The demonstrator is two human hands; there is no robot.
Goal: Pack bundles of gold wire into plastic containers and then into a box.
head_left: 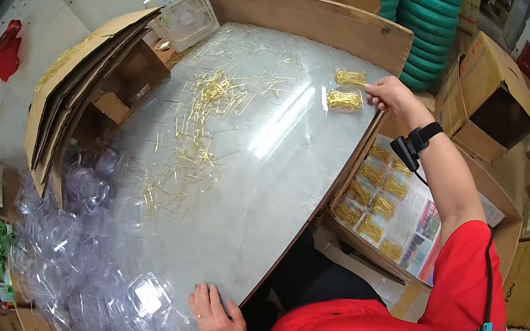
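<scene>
At the table's far right, my right hand (387, 93) is closed with its fingertips at the edge of a clear plastic box of thin gold metal pins (350, 77). A second filled clear box (345, 100) lies just below it. My left hand (218, 317) rests flat on the near edge of the grey tabletop (251, 212), fingers stretched out and holding nothing. Beside it lies a large heap of clear plastic boxes (76, 260). Loose gold pins (215, 88), some with bent ends, are scattered across the middle and far part of the table.
A cardboard carton (427, 236) at my right holds rows of filled boxes on printed paper. Stacked cardboard pieces (58, 91) stand at the left. A white fan (188, 18) sits at the back left. A wooden board (315, 24) edges the far side, with green hose (425, 31) behind.
</scene>
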